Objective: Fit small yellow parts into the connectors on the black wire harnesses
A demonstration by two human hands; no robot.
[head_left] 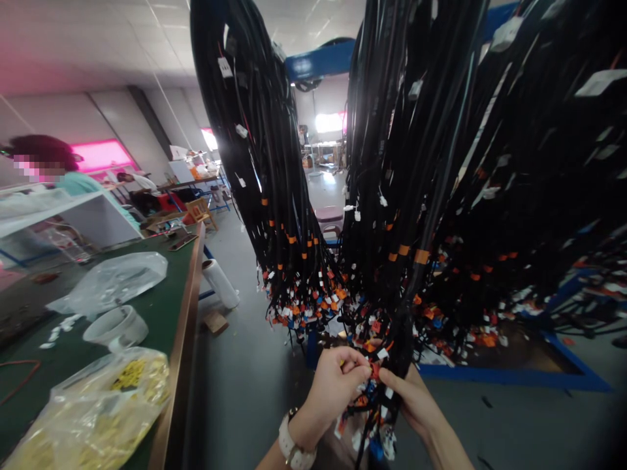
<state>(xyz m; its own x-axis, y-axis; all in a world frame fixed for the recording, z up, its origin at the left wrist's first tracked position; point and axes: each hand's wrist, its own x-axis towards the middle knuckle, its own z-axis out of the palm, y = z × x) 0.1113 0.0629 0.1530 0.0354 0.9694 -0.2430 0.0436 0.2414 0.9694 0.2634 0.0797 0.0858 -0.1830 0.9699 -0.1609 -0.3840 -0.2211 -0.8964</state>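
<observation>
Hanging over grey floor [249, 385] — cables [406, 163], near green bench [160, 323].

Pale ceiling [108, 46], pinkish at far left. Light wall [110, 111], dark beam [148, 116] along it. Pink-glowing window [104, 155] left; glaring window [329, 123] at rear. Grey floor [240, 385], shiny farther back. Green-topped bench [169, 271] left; wooden chair [200, 210], purplish stool [329, 213] beyond.

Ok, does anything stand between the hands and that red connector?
Nothing visible does: the left hand and the right thumb come right up to the red connector from either side. Black cables crowd close by.
</observation>
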